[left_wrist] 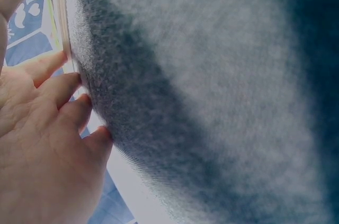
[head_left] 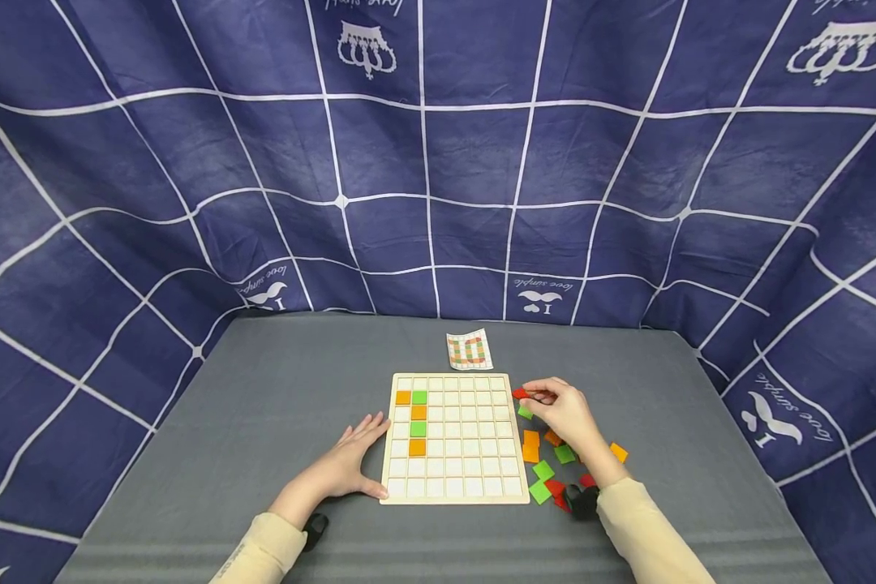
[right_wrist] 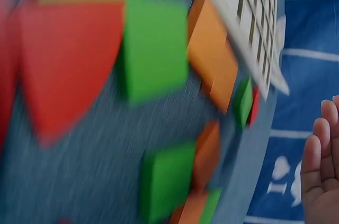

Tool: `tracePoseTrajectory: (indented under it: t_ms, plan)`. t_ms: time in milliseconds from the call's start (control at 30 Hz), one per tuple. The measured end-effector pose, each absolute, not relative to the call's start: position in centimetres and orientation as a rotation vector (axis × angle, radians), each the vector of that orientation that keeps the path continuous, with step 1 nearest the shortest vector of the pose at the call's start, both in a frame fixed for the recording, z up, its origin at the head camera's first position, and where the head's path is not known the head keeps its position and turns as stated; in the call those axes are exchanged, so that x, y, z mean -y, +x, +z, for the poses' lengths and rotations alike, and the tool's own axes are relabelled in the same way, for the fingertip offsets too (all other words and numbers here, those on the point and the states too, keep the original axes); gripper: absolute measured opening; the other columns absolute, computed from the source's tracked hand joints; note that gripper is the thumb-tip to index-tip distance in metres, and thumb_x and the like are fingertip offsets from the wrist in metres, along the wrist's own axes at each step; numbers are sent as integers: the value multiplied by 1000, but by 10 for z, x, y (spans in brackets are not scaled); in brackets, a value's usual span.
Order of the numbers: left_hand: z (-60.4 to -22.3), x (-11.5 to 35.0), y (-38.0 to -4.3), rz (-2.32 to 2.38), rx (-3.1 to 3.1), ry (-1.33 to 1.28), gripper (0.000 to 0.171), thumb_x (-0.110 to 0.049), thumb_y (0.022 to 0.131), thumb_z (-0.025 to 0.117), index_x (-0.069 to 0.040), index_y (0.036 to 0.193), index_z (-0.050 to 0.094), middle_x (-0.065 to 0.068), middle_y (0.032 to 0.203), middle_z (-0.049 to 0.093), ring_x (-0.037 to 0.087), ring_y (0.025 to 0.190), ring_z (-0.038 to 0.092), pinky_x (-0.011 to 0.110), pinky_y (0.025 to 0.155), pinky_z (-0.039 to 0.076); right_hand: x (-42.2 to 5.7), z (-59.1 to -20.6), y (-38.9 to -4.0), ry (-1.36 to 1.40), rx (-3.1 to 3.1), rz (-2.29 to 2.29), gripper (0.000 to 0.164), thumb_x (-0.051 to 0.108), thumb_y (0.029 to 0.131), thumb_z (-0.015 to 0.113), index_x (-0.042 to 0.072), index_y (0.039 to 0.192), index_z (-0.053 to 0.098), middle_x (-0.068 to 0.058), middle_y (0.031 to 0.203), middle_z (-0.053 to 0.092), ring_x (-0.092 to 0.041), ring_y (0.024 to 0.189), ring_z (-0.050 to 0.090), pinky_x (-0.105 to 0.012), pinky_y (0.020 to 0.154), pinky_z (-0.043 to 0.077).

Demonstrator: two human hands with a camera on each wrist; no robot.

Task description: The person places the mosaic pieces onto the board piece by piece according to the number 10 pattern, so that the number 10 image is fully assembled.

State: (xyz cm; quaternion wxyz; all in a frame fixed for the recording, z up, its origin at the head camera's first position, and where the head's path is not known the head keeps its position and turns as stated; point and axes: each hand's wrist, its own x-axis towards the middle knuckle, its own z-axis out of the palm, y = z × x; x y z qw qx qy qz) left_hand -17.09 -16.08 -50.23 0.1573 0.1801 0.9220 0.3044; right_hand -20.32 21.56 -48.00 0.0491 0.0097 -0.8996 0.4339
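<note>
A pale square grid board (head_left: 456, 500) lies on the table, with orange tiles (head_left: 417, 447) and green tiles (head_left: 418, 429) in cells near its left side. My left hand (head_left: 346, 462) is spread along the board's left edge, thumb at the near corner and fingertips farther up the side. Just off the right edge, my right hand (head_left: 565, 414) has its thumb and forefinger right by a red tile (head_left: 520, 393). That red tile (right_wrist: 254, 106) appears beside a green tile (right_wrist: 243, 102) in the right wrist view, apart from the visible fingers (right_wrist: 312, 160).
Loose orange tiles (head_left: 530, 446), green tiles (head_left: 540, 491) and red pieces (head_left: 555, 488) are scattered right of the board, some under the right forearm. A small printed pattern card (head_left: 470, 349) lies beyond the board. A blue curtain (head_left: 474, 154) hangs behind the grey table (head_left: 299, 365).
</note>
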Motion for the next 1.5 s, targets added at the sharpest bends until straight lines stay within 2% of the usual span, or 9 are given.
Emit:
tracePoseTrajectory:
  t_ms: [167, 333, 667, 767, 867, 1067, 1300, 1400, 1500]
  plan:
    - [-501, 161, -171, 864, -2650, 517, 117, -29, 55, 96, -1, 151, 36, 22, 160, 26, 40, 151, 18, 61, 122, 12, -244, -480, -197, -75, 2748, 1274, 29, 16, 86, 77, 5, 112, 73, -9, 107, 68, -20, 93, 63, -18, 77, 52]
    - [-501, 161, -171, 864, -2652, 528, 117, -29, 55, 95, 0, 151, 36, 22, 160, 26, 40, 150, 18, 61, 121, 12, -271, -481, -187, -154, 2772, 1207, 32, 19, 87, 75, 4, 116, 72, -11, 110, 68, -17, 93, 62, -15, 75, 50]
    - [-502, 162, -170, 877, -2640, 525, 116, -31, 56, 95, -1, 152, 35, 22, 161, 25, 40, 151, 17, 61, 122, 11, -321, -490, -154, -246, 2814, 1110, 38, 24, 87, 76, 3, 119, 70, -13, 114, 67, 11, 84, 52, -11, 73, 49]
    - [-502, 163, -170, 881, -2639, 522, 116, -30, 56, 95, -1, 152, 35, 22, 161, 25, 40, 151, 17, 61, 121, 11, -328, -495, -149, -228, 2805, 1079, 37, 22, 86, 76, 3, 117, 70, -13, 112, 68, 15, 83, 50, -9, 73, 48]
    - [-502, 163, -170, 887, -2637, 524, 116, -30, 56, 95, -1, 152, 35, 22, 161, 25, 41, 151, 17, 61, 121, 11, -328, -498, -151, -196, 2793, 1057, 35, 20, 85, 77, 3, 115, 71, -13, 110, 68, 8, 85, 55, -8, 73, 47]
    - [-504, 161, -170, 881, -2643, 527, 116, -30, 57, 95, -1, 152, 35, 22, 161, 25, 40, 151, 17, 61, 121, 12, -318, -504, -161, -154, 2820, 1056, 34, 17, 85, 77, 4, 116, 71, -13, 111, 67, -24, 99, 64, -13, 76, 50]
    - [-504, 161, -170, 891, -2629, 516, 116, -29, 55, 95, -1, 151, 36, 22, 160, 26, 40, 151, 18, 62, 121, 12, -307, -507, -176, -97, 2848, 1036, 30, 16, 86, 76, 7, 114, 72, -11, 109, 67, -26, 99, 64, -15, 75, 50]
    - [-504, 161, -170, 899, -2619, 509, 116, -29, 55, 95, -1, 151, 36, 21, 161, 26, 40, 151, 17, 62, 121, 11, -304, -508, -180, -64, 2863, 1016, 29, 15, 85, 76, 6, 113, 73, -11, 108, 67, -27, 98, 64, -23, 78, 54]
    - [-503, 161, -170, 899, -2621, 508, 117, -29, 55, 95, -2, 152, 36, 21, 161, 26, 40, 151, 17, 61, 121, 11, -301, -508, -182, -46, 2887, 1011, 28, 14, 85, 76, 6, 112, 73, -12, 108, 68, -29, 100, 65, -37, 83, 57]
